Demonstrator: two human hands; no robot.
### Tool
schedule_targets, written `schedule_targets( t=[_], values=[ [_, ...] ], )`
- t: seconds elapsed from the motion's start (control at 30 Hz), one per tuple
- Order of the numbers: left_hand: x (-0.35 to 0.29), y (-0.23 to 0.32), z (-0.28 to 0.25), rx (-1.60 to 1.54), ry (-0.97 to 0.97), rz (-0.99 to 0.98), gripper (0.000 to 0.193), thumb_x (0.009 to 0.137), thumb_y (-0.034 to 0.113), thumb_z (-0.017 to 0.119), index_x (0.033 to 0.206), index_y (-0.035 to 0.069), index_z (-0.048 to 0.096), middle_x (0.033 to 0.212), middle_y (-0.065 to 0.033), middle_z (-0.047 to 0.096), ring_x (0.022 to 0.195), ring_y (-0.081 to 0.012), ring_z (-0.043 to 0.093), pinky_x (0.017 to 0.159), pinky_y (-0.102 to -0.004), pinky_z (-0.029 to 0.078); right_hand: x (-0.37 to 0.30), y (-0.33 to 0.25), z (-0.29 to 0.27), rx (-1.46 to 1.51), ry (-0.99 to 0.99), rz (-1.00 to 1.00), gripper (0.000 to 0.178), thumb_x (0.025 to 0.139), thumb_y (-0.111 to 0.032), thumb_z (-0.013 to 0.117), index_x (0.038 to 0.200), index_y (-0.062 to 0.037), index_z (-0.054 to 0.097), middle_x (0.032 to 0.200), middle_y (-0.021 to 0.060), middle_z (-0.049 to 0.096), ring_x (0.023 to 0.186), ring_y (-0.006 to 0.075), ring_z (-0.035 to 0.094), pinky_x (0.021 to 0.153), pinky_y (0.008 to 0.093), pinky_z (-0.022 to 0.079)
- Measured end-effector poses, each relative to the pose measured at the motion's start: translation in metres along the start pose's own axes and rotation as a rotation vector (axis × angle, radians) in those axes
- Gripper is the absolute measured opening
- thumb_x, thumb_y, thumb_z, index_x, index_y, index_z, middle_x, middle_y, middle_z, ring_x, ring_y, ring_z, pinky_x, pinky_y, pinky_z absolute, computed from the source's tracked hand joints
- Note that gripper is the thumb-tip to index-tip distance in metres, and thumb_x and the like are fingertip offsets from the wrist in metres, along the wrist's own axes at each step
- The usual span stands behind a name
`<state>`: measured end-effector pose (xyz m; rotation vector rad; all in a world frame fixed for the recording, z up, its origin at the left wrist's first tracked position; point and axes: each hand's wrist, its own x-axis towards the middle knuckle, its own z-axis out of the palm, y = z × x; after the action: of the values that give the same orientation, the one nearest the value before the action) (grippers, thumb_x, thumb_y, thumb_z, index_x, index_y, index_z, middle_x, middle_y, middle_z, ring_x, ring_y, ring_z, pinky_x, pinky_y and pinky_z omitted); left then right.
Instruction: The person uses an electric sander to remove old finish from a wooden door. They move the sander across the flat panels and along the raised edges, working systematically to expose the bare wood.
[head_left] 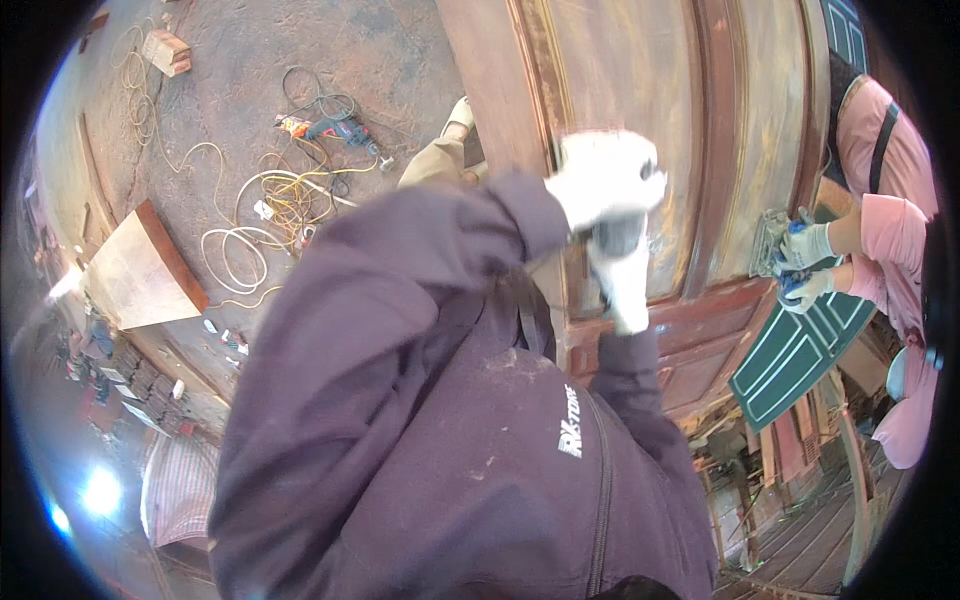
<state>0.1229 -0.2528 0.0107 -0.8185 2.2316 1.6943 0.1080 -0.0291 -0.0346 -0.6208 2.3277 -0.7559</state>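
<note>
A large brown panelled wooden door [625, 60] lies before me, its panels pale and worn in patches. Over its near left part, my left hand [605, 178] in a white glove is closed and blurred by motion. Just nearer to me is my right hand [627, 290], also white-gloved, with the fingers closed. Between the two gloves shows a dark rounded tool [618, 237], which both hands seem to grip. Most of it is covered, so its exact kind is unclear, and whether it touches the door cannot be made out.
At right, a person in pink [895, 235] works the door's edge with gloved hands [805, 250]. A green panelled board [800, 350] lies nearby. On the left floor are a corded power tool [340, 130], tangled cables [300, 195], and wooden blocks [167, 52]. Another person's foot [460, 115] stands beside the door.
</note>
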Motion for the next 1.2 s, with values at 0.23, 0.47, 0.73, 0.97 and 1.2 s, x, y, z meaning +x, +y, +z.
schedule_targets(
  t=[0.23,0.47,0.73,0.97,1.2],
  values=[
    [0.075,-0.034,-0.060,-0.060,0.203,0.127,0.042,0.090,0.046,0.064,0.096,0.005,0.074,0.089,-0.0150,0.073,0.084,-0.0279,0.074,0.078,-0.0402,0.058,0.095,-0.112,0.001,0.058,-0.112,0.164,0.085,0.075,-0.018,0.076,0.149,-0.0113,0.036,0.125,0.0270,0.066,0.119,0.0428,0.063,0.098,0.0478,0.054],
    [-0.002,0.006,0.057,0.067,0.122,0.170,0.036,0.089,0.043,0.063,0.090,0.009,0.075,0.088,-0.0143,0.073,0.085,-0.0329,0.071,0.080,-0.0426,0.056,-0.028,0.000,-0.020,0.093,-0.025,0.176,0.090,0.075,-0.015,0.078,0.153,-0.0107,0.033,0.127,0.0264,0.065,0.119,0.0400,0.065,0.100,0.0460,0.054],
    [-0.090,-0.004,0.189,-0.031,0.074,0.203,0.023,0.083,0.036,0.068,0.084,0.013,0.068,0.088,-0.0081,0.066,0.093,-0.0311,0.063,0.082,-0.0479,0.048,-0.156,0.086,-0.046,0.044,-0.092,0.350,0.084,0.071,-0.020,0.087,0.141,0.0001,0.045,0.122,0.0226,0.067,0.113,0.0363,0.066,0.095,0.0459,0.053],
    [-0.059,-0.007,0.141,-0.084,0.239,0.196,0.022,0.083,0.031,0.072,0.078,0.011,0.065,0.076,-0.0087,0.059,0.078,-0.0306,0.063,0.073,-0.0434,0.050,-0.095,0.047,-0.050,-0.140,-0.115,0.081,0.096,0.074,-0.019,0.085,0.151,-0.0022,0.030,0.122,0.0255,0.066,0.109,0.0424,0.066,0.091,0.0480,0.054],
    [-0.083,-0.005,0.171,-0.042,0.123,0.135,0.021,0.083,0.033,0.073,0.079,0.014,0.065,0.085,-0.0073,0.060,0.085,-0.0286,0.063,0.075,-0.0434,0.051,-0.124,0.044,-0.056,-0.049,-0.136,0.233,0.103,0.077,-0.009,0.081,0.159,-0.0106,0.019,0.127,0.0227,0.066,0.117,0.0371,0.066,0.095,0.0421,0.054]
  ],
)
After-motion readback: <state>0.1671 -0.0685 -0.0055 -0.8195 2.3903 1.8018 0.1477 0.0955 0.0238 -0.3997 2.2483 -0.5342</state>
